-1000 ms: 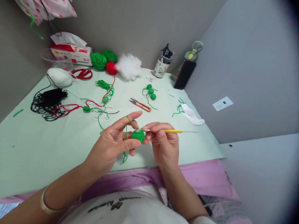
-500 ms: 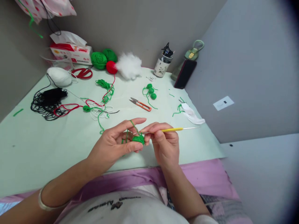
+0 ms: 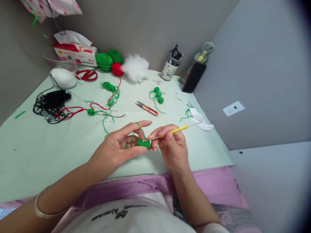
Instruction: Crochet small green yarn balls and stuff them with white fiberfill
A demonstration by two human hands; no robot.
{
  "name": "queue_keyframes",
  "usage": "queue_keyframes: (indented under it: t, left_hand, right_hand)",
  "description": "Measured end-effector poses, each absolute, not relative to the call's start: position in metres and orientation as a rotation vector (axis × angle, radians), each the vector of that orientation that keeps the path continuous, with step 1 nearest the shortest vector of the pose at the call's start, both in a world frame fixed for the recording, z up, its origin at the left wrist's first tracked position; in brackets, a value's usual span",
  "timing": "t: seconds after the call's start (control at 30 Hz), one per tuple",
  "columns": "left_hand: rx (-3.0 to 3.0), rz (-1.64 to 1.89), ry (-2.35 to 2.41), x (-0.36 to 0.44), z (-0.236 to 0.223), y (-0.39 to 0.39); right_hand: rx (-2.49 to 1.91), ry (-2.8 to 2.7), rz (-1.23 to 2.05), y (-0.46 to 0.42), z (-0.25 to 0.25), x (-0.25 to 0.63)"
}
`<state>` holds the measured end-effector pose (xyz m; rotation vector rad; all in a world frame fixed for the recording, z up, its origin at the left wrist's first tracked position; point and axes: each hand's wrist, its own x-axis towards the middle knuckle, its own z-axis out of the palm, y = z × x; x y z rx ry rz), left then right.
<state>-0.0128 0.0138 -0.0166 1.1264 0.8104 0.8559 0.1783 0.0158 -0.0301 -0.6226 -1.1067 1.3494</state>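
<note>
Between the thumb and fingers of my left hand is a small green crochet piece. A strand of green yarn loops over my raised left index finger and runs down to the piece. My right hand grips a crochet hook with a yellow handle, pinched like a pencil. The hook's metal tip meets the upper edge of the green piece; whether it passes through a stitch I cannot tell. Just beyond my hands lie orange thread snips and small green crocheted balls.
Tangled black yarn, a white yarn ball and red scissors lie at the left. Along the back stand a tissue box, green yarn balls, white stuffing, a pen jar and a phone against a bottle.
The hook has tilted, its handle end rising and its tip dipping toward the green piece. My right hand has turned slightly with it. My left hand keeps its hold.
</note>
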Motion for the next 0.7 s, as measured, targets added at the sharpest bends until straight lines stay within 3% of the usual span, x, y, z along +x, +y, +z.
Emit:
queue_keyframes:
  t: [0.7]
  left_hand:
    - [1.518,0.863,0.979,-0.013,-0.006,0.019]
  right_hand:
    - [-0.668,-1.588,0.994,0.004,-0.022,0.193]
